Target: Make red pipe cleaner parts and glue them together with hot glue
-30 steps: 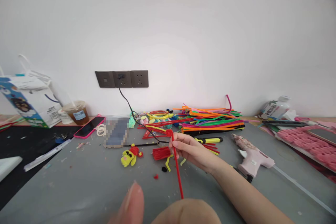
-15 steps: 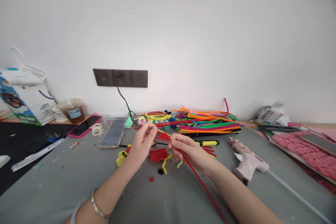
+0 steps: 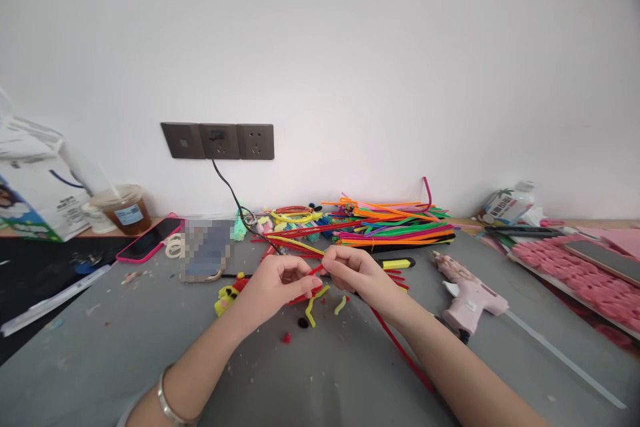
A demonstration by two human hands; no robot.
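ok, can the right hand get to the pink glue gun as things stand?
Probably yes. The glue gun lies on the grey mat just beside the right hand, with nothing tall between them. But that hand is pinching the red pipe cleaner, so it isn't free.

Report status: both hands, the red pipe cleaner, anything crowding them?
Left hand, right hand both pinched on red pipe cleaner, tail trailing under right forearm. Yellow scraps, black pompom lie beneath; glue gun clear to the right.
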